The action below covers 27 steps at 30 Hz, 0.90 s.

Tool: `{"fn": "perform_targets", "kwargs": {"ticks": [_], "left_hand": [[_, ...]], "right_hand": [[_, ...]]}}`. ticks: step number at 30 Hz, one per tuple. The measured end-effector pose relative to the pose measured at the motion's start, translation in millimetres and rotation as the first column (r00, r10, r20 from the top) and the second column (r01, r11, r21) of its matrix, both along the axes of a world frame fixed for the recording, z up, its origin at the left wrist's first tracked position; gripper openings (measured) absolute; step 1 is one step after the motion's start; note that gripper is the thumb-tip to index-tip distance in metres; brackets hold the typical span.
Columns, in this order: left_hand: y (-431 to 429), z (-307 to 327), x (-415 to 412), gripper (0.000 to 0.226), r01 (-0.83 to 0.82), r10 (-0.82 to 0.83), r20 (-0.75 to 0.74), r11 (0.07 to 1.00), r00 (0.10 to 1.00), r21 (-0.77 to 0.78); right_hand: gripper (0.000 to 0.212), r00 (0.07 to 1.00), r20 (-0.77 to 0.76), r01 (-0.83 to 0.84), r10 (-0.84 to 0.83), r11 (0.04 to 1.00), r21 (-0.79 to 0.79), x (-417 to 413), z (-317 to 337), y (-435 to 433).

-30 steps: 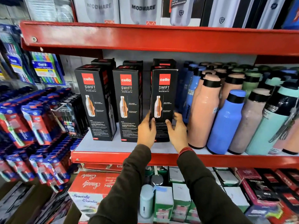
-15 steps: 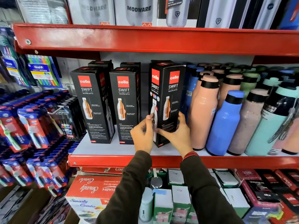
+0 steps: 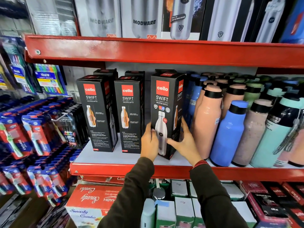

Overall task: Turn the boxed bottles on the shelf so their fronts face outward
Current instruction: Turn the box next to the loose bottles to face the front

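Three black "cello SWIFT" bottle boxes stand in a front row on the white shelf board (image 3: 105, 157). The left box (image 3: 96, 112) and the middle box (image 3: 129, 114) show a panel with a cutaway orange bottle and text. The right box (image 3: 164, 102) now shows a panel with a large silver bottle picture toward me. My left hand (image 3: 148, 142) grips its lower left edge and my right hand (image 3: 184, 140) holds its lower right side. More black boxes stand behind the row, mostly hidden.
Loose bottles, peach (image 3: 208, 119), blue (image 3: 227, 134) and others, crowd the shelf right of the held box. A red shelf lip (image 3: 115, 170) runs in front; another red shelf (image 3: 148, 50) sits above. Toothbrush packs (image 3: 32, 134) hang at left. Boxes fill the level below.
Both hands have turned the right box about its upright axis: the cutaway-bottle panel swung round to the right and the silver-bottle panel now faces out. The other two boxes stayed put.
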<state>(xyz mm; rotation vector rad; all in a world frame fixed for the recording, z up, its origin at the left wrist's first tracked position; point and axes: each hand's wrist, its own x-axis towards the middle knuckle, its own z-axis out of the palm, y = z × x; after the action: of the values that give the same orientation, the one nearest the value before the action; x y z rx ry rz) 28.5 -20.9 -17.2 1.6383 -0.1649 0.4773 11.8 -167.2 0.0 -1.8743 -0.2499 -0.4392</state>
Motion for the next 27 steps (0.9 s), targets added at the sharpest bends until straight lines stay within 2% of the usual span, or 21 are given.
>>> {"fn": "perform_targets", "kwargs": {"ticks": [6, 10, 16, 27], "left_hand": [[2, 2, -5, 0.039, 0.055, -0.054, 0.048, 0.998, 0.997, -0.015], [1, -1, -2, 0.04, 0.05, -0.049, 0.048, 0.999, 0.998, -0.017], [0, -8, -3, 0.054, 0.071, -0.072, 0.026, 0.997, 0.997, 0.04], [-6, -9, -4, 0.056, 0.115, -0.115, 0.002, 0.993, 0.993, 0.026]], "right_hand": [[0.086, 0.999, 0.029, -0.044, 0.045, 0.998, -0.041, -2, 0, 4], [0.083, 0.999, 0.032, -0.017, 0.019, 0.997, -0.074, 2, 0, 6], [0.079, 0.999, 0.015, 0.045, -0.044, 0.994, -0.102, 11, -10, 7], [0.073, 0.988, 0.018, 0.152, -0.151, 0.985, -0.079, 20, -24, 4]]}}
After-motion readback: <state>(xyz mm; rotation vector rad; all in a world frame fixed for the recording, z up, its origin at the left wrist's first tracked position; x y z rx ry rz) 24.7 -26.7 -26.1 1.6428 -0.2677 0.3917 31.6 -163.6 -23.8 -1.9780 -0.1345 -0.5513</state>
